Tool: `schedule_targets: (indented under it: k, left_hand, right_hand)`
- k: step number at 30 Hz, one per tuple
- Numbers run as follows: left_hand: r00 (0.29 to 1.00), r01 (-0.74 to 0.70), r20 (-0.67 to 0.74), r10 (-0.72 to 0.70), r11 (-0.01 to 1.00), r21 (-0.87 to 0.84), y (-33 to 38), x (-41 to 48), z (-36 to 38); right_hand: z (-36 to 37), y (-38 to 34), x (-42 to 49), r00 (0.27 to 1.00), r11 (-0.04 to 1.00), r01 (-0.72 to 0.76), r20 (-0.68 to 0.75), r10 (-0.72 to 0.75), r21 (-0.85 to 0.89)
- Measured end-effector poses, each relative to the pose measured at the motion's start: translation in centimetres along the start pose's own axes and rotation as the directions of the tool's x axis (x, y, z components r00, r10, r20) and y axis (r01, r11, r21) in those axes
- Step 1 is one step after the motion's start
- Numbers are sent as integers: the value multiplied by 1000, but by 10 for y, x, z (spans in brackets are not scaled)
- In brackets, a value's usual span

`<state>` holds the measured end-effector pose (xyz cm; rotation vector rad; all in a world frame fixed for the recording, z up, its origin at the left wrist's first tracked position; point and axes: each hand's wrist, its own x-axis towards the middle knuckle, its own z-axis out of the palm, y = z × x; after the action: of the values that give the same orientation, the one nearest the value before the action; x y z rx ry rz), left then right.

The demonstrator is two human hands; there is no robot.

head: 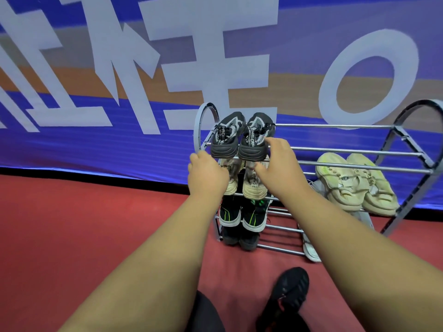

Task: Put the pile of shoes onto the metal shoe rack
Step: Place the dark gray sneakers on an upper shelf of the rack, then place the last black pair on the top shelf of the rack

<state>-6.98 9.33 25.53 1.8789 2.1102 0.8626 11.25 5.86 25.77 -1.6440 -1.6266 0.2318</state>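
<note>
A metal shoe rack [347, 152] stands against the banner wall. A pair of black and grey sneakers [242, 137] sits at the left end of its top tier, heels toward me. My left hand [206, 173] is just left of and below the left heel, fingers curled, holding nothing I can see. My right hand [278, 161] hovers at the right heel with fingers spread. Below are cream sneakers [251, 185], then black and green sneakers [242, 214], then dark shoes [239, 236]. Pale yellow clogs [354, 183] lie on a middle tier at the right.
A white shoe [310, 248] is at the rack's bottom right. Red carpet [96, 224] covers the floor. A blue, orange and white banner [119, 80] fills the wall behind. My own black shoe [290, 291] shows near the bottom.
</note>
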Motion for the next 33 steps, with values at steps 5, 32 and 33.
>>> schedule_targets:
  k: [5, 32, 33]
  left_hand:
    - [817, -184, 576, 0, 948, 260, 13, -53, 6]
    - [607, -167, 784, -129, 944, 285, -149, -311, 278]
    - [599, -170, 789, -132, 943, 287, -149, -310, 280]
  right_hand:
    - [-17, 0, -33, 999, 999, -28, -24, 27, -43]
    - [123, 209, -414, 333, 635, -395, 541, 772, -664]
    - [126, 207, -418, 337, 625, -401, 526, 781, -670]
